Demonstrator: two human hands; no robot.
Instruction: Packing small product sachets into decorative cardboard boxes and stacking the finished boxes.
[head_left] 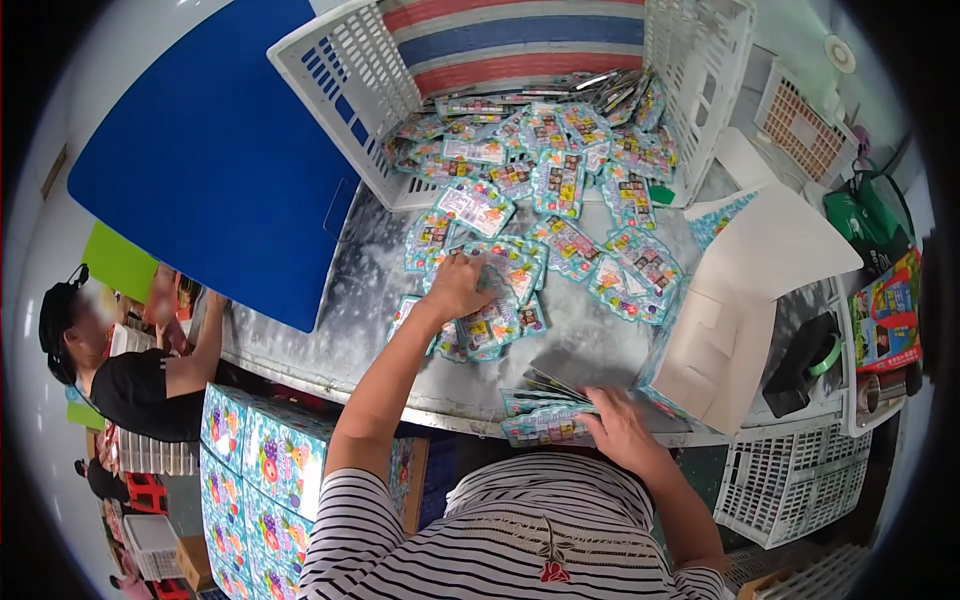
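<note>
My left hand [460,288] rests on a loose pile of small shaped packets in the middle of the metal table, its fingers closed on the edge of a teal-and-white packet [513,268]. Parts of those fingertips are hidden. By the near table edge, my right hand [622,430] grips a fanned stack of packets [545,422], thumb and fingers at the stack's right end. More colourful packets [558,182] spill toward me from a white plastic crate [700,90] tipped on its side.
An opened white carton [722,335] stands at the right, with a black tape dispenser [800,368] beyond it. A blue panel [200,160] covers the far left. Printed boxes [262,470] are stacked below the table, near a seated person [140,385]. A white crate [795,480] stands lower right.
</note>
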